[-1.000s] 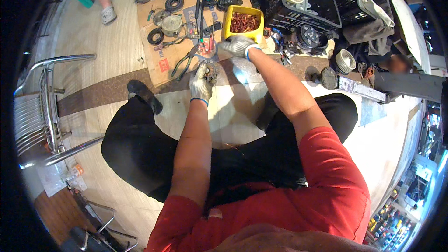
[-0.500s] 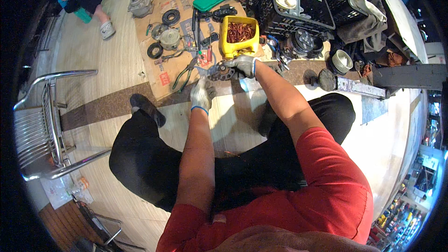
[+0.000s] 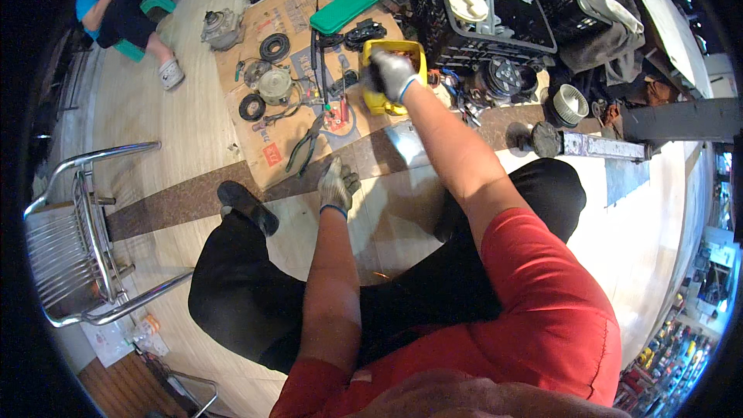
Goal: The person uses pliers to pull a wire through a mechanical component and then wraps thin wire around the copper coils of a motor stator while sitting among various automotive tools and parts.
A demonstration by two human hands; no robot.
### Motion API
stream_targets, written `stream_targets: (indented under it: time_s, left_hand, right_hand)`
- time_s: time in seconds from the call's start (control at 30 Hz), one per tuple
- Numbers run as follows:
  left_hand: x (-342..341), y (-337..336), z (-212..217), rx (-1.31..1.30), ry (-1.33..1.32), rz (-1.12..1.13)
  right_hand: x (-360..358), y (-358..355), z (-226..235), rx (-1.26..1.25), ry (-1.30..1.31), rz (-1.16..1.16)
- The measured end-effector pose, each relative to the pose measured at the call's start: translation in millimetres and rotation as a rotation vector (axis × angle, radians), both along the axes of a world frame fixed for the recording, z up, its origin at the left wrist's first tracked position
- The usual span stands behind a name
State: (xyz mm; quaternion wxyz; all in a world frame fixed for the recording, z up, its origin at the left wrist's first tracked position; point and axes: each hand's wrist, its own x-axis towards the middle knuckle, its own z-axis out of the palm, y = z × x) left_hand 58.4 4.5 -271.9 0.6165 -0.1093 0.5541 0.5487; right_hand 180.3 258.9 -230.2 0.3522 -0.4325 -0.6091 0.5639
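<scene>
My right hand (image 3: 392, 75), in a pale knitted glove, reaches over the yellow tub (image 3: 420, 62). Its fingers are closed around a dark, roughly round machine part (image 3: 373, 79), which is blurred and partly hidden. Reddish-brown pieces show a little behind the hand inside the tub. My left hand (image 3: 338, 186), gloved too, hovers nearer to me with its fingers loosely bent and apart; nothing shows in it. Beyond it, long-handled pliers (image 3: 305, 147) lie at the cardboard's near edge. A small red tool (image 3: 343, 111) rests beside their jaws.
On the cardboard (image 3: 241, 97) lie black rings (image 3: 274, 47), a round metal housing (image 3: 275, 86) and a green-backed tool (image 3: 347, 8). Black crates (image 3: 495, 45) stand at the right, near a white fan wheel (image 3: 570, 103). A metal chair (image 3: 85, 224) is at left; another person (image 3: 124, 11) sits far left.
My right hand has moved away from me, carrying the dark part from in front of the yellow tub to over it. My left hand has come back slightly toward me, apart from the part.
</scene>
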Motion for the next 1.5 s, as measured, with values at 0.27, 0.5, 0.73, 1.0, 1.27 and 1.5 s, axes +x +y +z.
stream_targets:
  time_s: [0.27, 0.5, 0.73, 1.0, 1.27, 1.5]
  left_hand:
    - [21, 5, 2, 0.019, 0.004, -0.085]
    - [12, -7, 17, 0.122, -0.034, 0.039]
    - [-22, 18, 0, 0.509, -0.221, 0.182]
    - [-61, 34, 296, 0.766, 0.277, 0.149]
    - [-118, 34, 360, 0.646, 0.747, -0.286]
    - [-101, 54, 330, 0.564, 0.849, -0.414]
  right_hand:
    - [-33, -141, 62, 0.039, -0.482, 0.574]
    - [-36, -175, 148, 0.111, -0.594, 0.659]
    - [-12, -210, 227, 0.34, -0.583, 0.823]
    - [65, -199, 284, 0.336, -0.664, 0.688]
    - [34, -238, 283, 0.142, -0.263, 0.784]
    - [8, -271, 257, -0.219, 0.027, 1.112]
